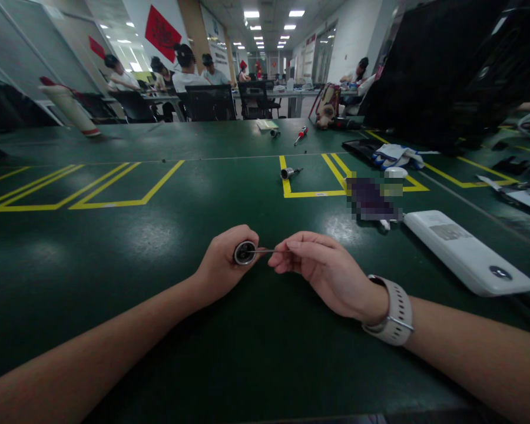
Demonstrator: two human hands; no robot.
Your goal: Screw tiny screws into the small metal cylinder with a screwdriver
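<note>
My left hand (223, 265) is wrapped round a dark cylindrical piece that looks like a hole saw (245, 253); its round metal-rimmed open end faces me. My fingers cover the rest of it. To the right, my right hand (320, 262) pinches a thin metal rod (271, 251), perhaps a hex key, between thumb and fingers. The rod runs level leftward across the rim of the hole saw; whether its tip touches the inside I cannot tell. Both hands are above the green table (168, 353), and a pale watch strap (393, 312) is on my right wrist.
Beyond my hands lies a similar metal cup with a shank (287, 173), and farther back a red screwdriver (301, 135). A white power bank (463, 253), a blurred-out phone (371, 199) and white-blue gloves (397, 156) are on the right. Several people sit at far desks.
</note>
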